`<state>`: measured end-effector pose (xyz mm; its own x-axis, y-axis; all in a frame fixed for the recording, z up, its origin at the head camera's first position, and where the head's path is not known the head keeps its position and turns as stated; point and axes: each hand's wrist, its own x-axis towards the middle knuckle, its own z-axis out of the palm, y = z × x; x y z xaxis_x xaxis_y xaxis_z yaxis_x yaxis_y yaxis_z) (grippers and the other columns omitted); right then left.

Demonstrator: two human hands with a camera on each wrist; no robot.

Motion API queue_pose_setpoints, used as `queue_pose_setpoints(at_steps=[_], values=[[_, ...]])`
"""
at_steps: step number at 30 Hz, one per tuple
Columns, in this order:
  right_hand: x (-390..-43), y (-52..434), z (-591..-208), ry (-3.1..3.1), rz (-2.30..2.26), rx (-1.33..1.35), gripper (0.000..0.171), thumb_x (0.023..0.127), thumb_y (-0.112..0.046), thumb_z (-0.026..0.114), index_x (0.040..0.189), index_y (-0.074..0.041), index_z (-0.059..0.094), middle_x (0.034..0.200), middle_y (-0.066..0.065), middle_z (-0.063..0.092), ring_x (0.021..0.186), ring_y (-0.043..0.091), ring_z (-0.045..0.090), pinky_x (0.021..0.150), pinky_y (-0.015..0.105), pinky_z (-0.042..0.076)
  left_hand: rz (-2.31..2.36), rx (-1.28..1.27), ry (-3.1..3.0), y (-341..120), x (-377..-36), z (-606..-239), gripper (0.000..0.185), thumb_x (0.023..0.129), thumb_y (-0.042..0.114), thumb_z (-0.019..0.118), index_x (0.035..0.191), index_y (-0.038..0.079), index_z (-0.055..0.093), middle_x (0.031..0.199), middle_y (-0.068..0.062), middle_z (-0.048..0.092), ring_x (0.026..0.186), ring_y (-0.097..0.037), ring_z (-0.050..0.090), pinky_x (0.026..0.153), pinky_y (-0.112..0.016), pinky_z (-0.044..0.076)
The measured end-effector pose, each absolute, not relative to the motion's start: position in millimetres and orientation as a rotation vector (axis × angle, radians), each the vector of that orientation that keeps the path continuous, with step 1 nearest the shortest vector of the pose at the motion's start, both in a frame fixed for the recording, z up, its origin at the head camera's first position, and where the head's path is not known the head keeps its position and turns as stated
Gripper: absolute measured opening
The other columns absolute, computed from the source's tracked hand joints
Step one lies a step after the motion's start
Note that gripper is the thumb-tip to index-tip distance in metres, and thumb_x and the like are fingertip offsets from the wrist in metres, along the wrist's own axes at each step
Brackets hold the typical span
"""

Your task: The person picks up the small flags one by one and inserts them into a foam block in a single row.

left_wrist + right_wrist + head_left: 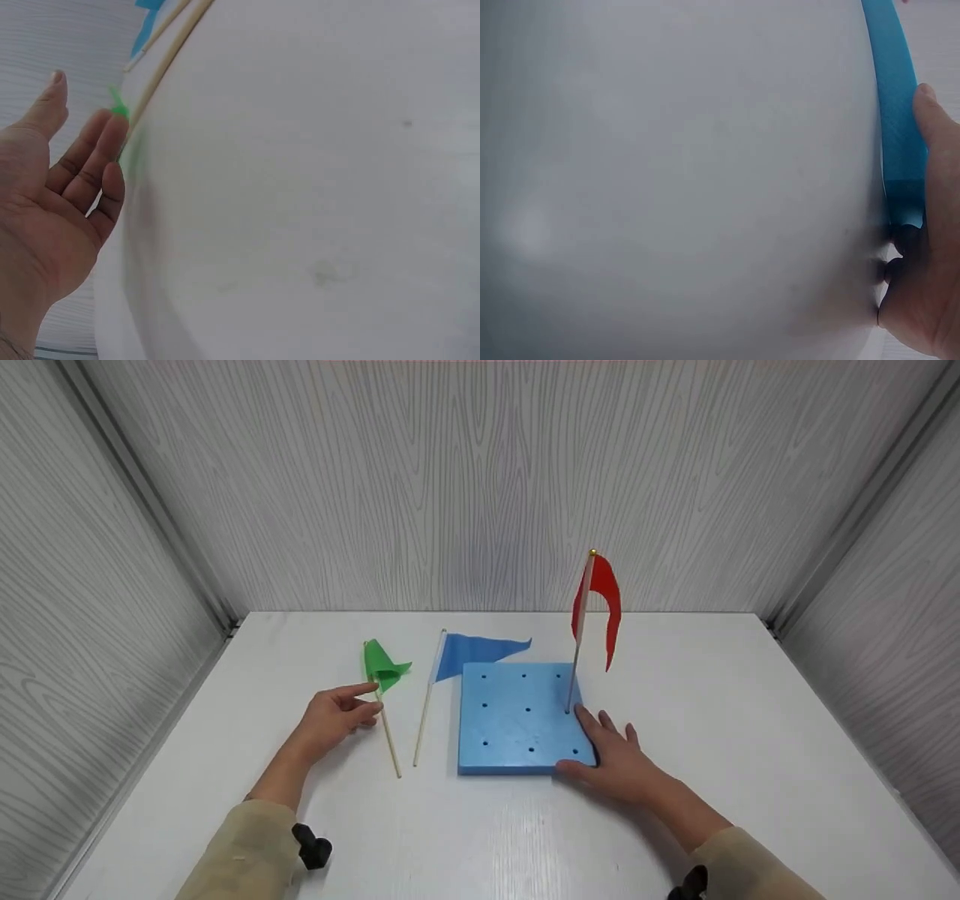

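Blue foam forms the square peg board [517, 720] that lies flat on the white table [750, 720], right of centre, its top face dotted with small round holes. Your right hand [615, 761] rests on the board's near right corner, fingers straight and spread over the top, thumb laid along the near edge; this grip is wide and flat, pressing down rather than closing on anything. In the right wrist view the thumb [930, 120] lies against the board's blue side wall [892, 112]. A red flag [600, 600] stands upright in a hole of the board just beyond your right fingertips, its thin pole nearly vertical and its cloth hanging to the right. A blue flag [472, 652] lies flat on the table just left of the board, pole towards you, its pennant tip reaching over the board's far left corner. A green flag [382, 667] lies further left, well apart from the board, cloth crumpled at the far end of its wooden pole. Your left hand [334, 720] is beside that pole, fingers loosely extended, forefinger reaching to the stick just below the green cloth; this grip is wide and encloses nothing. The left wrist view shows the open palm [52, 217] with fingertips next to the pole.
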<state>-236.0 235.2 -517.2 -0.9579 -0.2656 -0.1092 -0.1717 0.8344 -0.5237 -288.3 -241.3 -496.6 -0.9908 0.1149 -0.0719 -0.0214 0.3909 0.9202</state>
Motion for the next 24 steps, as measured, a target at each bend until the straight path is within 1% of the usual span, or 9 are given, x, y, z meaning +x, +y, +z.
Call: queue_pose_setpoints(at_steps=[6, 10, 15, 17, 19, 22, 24], values=[[-236.2, 235.0, -518.5, 2.844, -0.776, -0.331, 0.116, 0.088, -0.08, 0.064, 0.172, -0.017, 0.015, 0.173, 0.015, 0.027, 0.162, 0.041, 0.009, 0.124, 0.067, -0.006, 1.61, 0.102, 2.554, -239.0, -288.0, -503.0, 0.052, 0.101, 0.023, 0.077, 0.148, 0.008, 0.062, 0.112, -0.012, 0.077, 0.1, -0.023, 0.074, 0.085, -0.029, 0.053], [-235.9, 235.0, -518.6, 2.838, -0.779, -0.325, 0.117, 0.087, -0.08, 0.065, 0.172, -0.018, 0.014, 0.174, 0.014, 0.026, 0.162, 0.041, 0.008, 0.124, 0.067, -0.007, 1.555, 0.12, 2.583, -236.7, -287.8, -506.2, 0.051, 0.1, 0.024, 0.078, 0.147, 0.009, 0.064, 0.108, -0.009, 0.076, 0.096, -0.022, 0.07, 0.087, -0.028, 0.053], [-236.0, 234.9, -517.8, 2.841, -0.778, -0.336, 0.117, 0.088, -0.08, 0.065, 0.172, -0.017, 0.013, 0.174, 0.014, 0.025, 0.162, 0.041, 0.007, 0.124, 0.067, -0.007, 1.513, 0.12, 2.6, -234.0, -287.7, -510.2, 0.049, 0.099, 0.024, 0.078, 0.145, 0.01, 0.067, 0.105, -0.006, 0.074, 0.094, -0.021, 0.065, 0.082, -0.027, 0.054], [-236.0, 234.9, -517.2, 2.847, -0.774, -0.346, 0.116, 0.088, -0.079, 0.064, 0.172, -0.016, 0.014, 0.173, 0.014, 0.026, 0.162, 0.041, 0.008, 0.124, 0.067, -0.006, 1.502, 0.127, 2.611, -233.0, -287.5, -510.9, 0.048, 0.099, 0.024, 0.079, 0.144, 0.01, 0.068, 0.108, -0.007, 0.073, 0.096, -0.022, 0.064, 0.083, -0.027, 0.054], [-235.4, 235.1, -516.6, 2.851, -0.781, -0.357, 0.116, 0.089, -0.079, 0.064, 0.172, -0.015, 0.015, 0.173, 0.015, 0.027, 0.162, 0.041, 0.009, 0.124, 0.067, -0.006, 1.474, 0.134, 2.637, -232.4, -287.2, -512.4, 0.048, 0.098, 0.026, 0.079, 0.143, 0.013, 0.069, 0.112, -0.007, 0.073, 0.101, -0.021, 0.064, 0.087, -0.028, 0.054], [-234.3, 235.2, -516.3, 2.852, -0.785, -0.365, 0.115, 0.089, -0.079, 0.064, 0.171, -0.014, 0.015, 0.173, 0.015, 0.027, 0.162, 0.041, 0.009, 0.124, 0.067, -0.005, 1.433, 0.158, 2.668, -232.4, -287.4, -514.8, 0.047, 0.098, 0.028, 0.08, 0.142, 0.015, 0.07, 0.117, -0.006, 0.073, 0.108, -0.022, 0.064, 0.094, -0.035, 0.053], [-233.9, 235.0, -516.6, 2.852, -0.785, -0.363, 0.115, 0.089, -0.079, 0.064, 0.171, -0.014, 0.015, 0.173, 0.015, 0.028, 0.162, 0.04, 0.009, 0.124, 0.066, -0.005, 1.401, 0.175, 2.684, -232.2, -287.8, -515.9, 0.046, 0.098, 0.028, 0.08, 0.14, 0.016, 0.071, 0.116, -0.005, 0.073, 0.108, -0.022, 0.064, 0.097, -0.038, 0.051]])
